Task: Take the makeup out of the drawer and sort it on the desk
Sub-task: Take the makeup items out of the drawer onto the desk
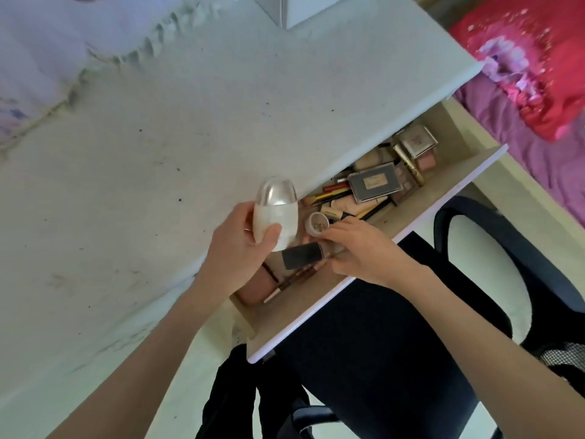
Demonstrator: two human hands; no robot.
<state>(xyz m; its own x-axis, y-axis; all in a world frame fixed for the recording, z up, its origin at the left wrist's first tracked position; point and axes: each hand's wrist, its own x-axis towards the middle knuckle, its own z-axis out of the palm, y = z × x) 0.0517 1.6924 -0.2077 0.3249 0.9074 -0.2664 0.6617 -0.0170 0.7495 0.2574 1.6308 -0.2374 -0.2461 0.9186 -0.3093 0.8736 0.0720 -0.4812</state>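
Makeup: left hand (240, 245) wrapped round white bottle (276, 217); right hand (357, 248) pinching small round pot (318, 224) (brush too?). Lift clear of drawer (421, 198), set apart on desk (158, 153).

White desk (177, 128) lying speckled and bare in the middle, pale cloth (38, 58) draping over its far left corner, drawer (443, 198) standing open below its edge, compacts (375, 185), pencils (335, 194) and tubes crowding inside.

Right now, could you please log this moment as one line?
left hand: holds white bottle | right hand: pinches small jar | drawer: open, makeup inside
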